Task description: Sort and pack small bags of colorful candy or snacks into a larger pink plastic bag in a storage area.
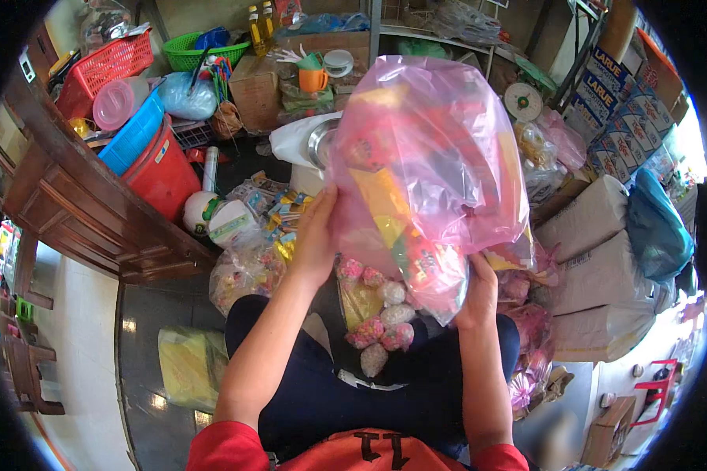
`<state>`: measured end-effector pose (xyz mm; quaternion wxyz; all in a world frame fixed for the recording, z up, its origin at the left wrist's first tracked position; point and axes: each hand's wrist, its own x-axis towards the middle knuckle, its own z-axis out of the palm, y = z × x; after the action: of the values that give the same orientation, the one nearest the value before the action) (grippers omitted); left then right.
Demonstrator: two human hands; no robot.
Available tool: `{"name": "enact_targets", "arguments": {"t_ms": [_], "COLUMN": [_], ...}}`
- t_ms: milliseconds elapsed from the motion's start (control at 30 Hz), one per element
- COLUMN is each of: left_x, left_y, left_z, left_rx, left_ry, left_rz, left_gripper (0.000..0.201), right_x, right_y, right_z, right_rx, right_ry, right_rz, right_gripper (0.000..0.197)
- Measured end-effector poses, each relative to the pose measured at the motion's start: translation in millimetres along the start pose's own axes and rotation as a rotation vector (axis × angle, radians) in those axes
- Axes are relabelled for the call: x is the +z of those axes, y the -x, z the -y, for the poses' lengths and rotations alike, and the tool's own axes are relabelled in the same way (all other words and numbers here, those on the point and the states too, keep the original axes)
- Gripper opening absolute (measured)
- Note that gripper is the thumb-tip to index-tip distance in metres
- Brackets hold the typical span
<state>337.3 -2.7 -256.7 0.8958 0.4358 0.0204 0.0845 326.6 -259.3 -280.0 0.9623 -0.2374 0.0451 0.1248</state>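
Observation:
I hold up a large translucent pink plastic bag [432, 149] filled with colourful packaged goods. My left hand [316, 235] grips its left lower side, fingers pressed against the plastic. My right hand [479, 290] holds the bag from beneath at its lower right corner. Below the bag, on my lap, lie several small round netted packets [385, 326] in pink and white, next to a yellow packet [359, 301].
Red bucket [161, 173], blue basket [133, 135], red basket [106, 67] and green basket [188, 53] at left back. Wooden cabinet [78, 204] at left. White sacks [597, 267] and stacked cartons [620, 118] at right. Bagged sweets [243, 275] and a yellow-green bag [192, 365] on the floor.

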Motion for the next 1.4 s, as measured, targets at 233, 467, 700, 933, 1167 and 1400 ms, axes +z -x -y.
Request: {"name": "enact_targets", "arguments": {"t_ms": [233,467,700,933,1167,1400], "left_x": [5.6,-7.4,-19.8,-27.0,-32.3,-21.7], "left_y": [17.9,-3.9,-1.5,-7.2,-13.1,-5.9], "left_z": [24.2,-18.1,-42.3,-37.9,-33.3,-25.7], "left_rx": [-0.262,-0.074,0.028,0.072,0.199,0.222], "left_ry": [-0.412,-0.052,0.025,0.025,-0.068,-0.210], "left_rz": [0.228,0.151,0.084,-0.075,-0.199,-0.240], "left_gripper": [0.032,0.055,0.058,0.040,0.029,0.026], "right_x": [2.2,12.8,23.5,27.2,20.7,21.5], "right_y": [2.5,3.8,6.3,7.4,5.2,3.2], "right_z": [6.7,8.2,2.0,-4.4,-4.0,-5.7], "right_rx": [0.035,0.000,-0.059,-0.094,-0.138,-0.182], "right_ry": [-0.015,0.083,0.221,0.424,0.434,0.449], "right_rz": [-0.010,-0.048,-0.090,-0.122,-0.134,-0.141], "right_gripper": [0.031,0.033,0.035,0.030,0.035,0.036]}}
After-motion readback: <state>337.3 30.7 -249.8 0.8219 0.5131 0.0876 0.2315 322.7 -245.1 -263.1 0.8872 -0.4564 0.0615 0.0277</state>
